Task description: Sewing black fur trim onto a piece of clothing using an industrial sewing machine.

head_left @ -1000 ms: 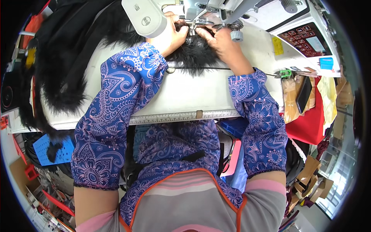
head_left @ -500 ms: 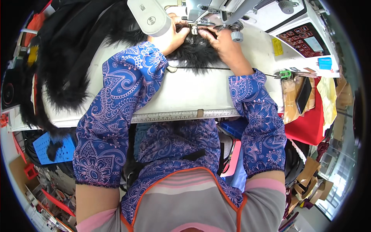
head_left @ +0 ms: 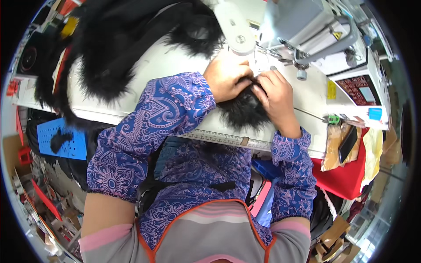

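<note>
Black fur trim (head_left: pixel 245 110) hangs between my two hands, just in front of the sewing machine (head_left: pixel 302 41). Both hands pinch its upper edge, with the fingertips nearly meeting. My left hand (head_left: pixel 228 75) is closed on the fur from the left, partly under the white rounded lamp-like arm (head_left: pixel 239 37). My right hand (head_left: pixel 277 94) grips it from the right, thumb pressed against the fingers. The machine's needle area is partly hidden behind the hands. A larger heap of black furry fabric (head_left: pixel 105 57) lies on the left of the white table (head_left: pixel 175 111).
A measuring tape strip (head_left: pixel 219 136) runs along the table's front edge. At right are a control panel (head_left: pixel 356 90), a green-handled tool (head_left: pixel 334 119), a dark phone-like slab (head_left: pixel 347 142) and red cloth (head_left: pixel 337 177). A blue perforated tray (head_left: pixel 61 139) sits at lower left.
Both hands have drawn the fur away from beneath the machine's needle area, toward me. The whole view has shifted and turned a little, moving the machine rightward in the picture.
</note>
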Tool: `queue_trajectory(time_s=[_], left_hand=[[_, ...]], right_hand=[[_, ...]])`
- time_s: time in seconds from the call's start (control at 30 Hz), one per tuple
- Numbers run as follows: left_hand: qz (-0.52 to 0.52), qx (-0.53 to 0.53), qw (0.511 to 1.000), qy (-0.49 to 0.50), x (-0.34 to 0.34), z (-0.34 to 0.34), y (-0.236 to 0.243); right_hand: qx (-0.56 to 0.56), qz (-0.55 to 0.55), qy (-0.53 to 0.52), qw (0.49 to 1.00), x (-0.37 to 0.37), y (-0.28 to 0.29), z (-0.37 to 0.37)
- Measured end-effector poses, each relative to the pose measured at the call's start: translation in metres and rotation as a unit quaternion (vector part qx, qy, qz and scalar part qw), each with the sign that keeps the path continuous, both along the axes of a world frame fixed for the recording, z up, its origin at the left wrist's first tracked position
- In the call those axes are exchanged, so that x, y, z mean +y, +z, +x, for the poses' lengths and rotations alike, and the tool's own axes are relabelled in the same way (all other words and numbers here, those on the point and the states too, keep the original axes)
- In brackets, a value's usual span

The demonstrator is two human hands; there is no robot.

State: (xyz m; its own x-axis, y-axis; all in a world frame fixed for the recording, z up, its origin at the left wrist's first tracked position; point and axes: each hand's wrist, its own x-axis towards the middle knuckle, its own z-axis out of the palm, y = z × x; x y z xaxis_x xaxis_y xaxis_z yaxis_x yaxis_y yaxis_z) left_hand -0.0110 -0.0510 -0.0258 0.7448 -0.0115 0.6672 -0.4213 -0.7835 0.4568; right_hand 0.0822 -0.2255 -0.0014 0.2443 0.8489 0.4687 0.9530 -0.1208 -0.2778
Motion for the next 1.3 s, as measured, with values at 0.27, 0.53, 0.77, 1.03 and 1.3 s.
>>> queue_trajectory(time_s=[0.27, 0.53, 0.77, 1.03, 1.3], left_hand=[[-0.003, -0.06, 0.962, 0.267, 0.04, -0.016, 0.011], [-0.047, 0.084, 0.888, 0.45, 0.106, -0.036, -0.002], [-0.09, -0.135, 0.963, 0.214, 0.11, -0.047, 0.014], [0.078, 0.054, 0.993, 0.066, 0.037, -0.113, 0.016], [0.005, 0.093, 0.996, -0.011, 0.017, -0.125, 0.01]], right_hand=[[0.019, 0.003, -0.001, 1.0, -0.014, 0.0, -0.003], [0.048, 0.021, 0.014, 0.999, -0.013, 0.0, -0.021], [0.034, 0.022, 0.023, 0.999, -0.016, 0.005, -0.033], [0.041, 0.068, 0.092, 0.993, -0.016, 0.009, -0.092], [0.179, 0.014, 0.108, 0.978, -0.005, -0.004, -0.104]])
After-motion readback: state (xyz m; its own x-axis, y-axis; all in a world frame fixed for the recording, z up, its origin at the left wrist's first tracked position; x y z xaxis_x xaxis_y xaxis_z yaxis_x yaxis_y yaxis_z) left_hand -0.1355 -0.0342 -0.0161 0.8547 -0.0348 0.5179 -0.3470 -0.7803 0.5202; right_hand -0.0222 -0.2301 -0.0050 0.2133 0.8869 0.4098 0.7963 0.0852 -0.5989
